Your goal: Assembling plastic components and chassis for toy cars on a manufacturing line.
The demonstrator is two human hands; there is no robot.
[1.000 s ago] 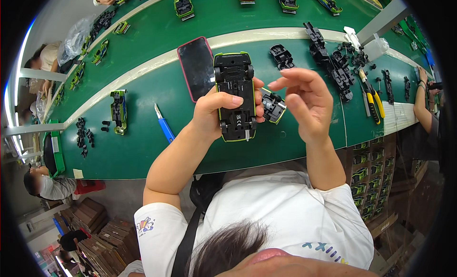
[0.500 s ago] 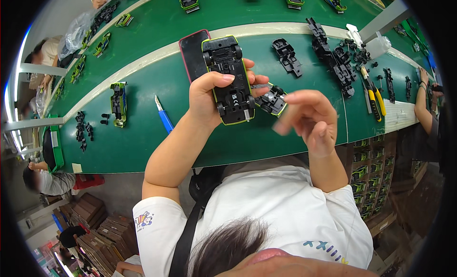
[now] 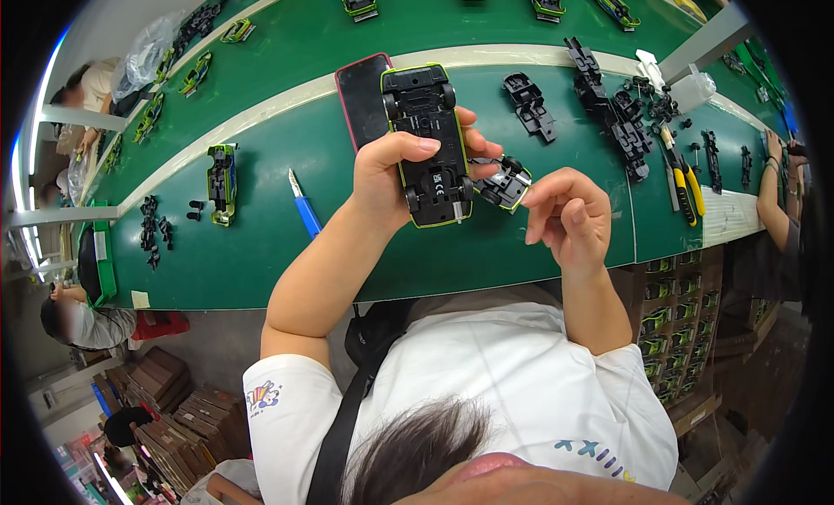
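Observation:
My left hand is closed around a toy car, whose black underside with small wheels faces up and whose lime-green edge shows. Thumb on the underside, fingers round its right side. Right of it, my right hand hovers with bent, spread fingers and nothing visible in them. A second toy car lies on the green table just beyond those fingertips, partly hidden by the held car and my left fingers. Behind the held car rests a dark phone with a red edge.
A blue-handled knife and an upturned car body lie left. To the right are a black chassis, stacked chassis parts and yellow-handled pliers. More car bodies sit on the far belt. A co-worker's arm reaches in at right.
My right hand was blurred in motion and now looks still, its fingers a little more curled. The view has shifted slightly; my left hand keeps its hold on the toy car.

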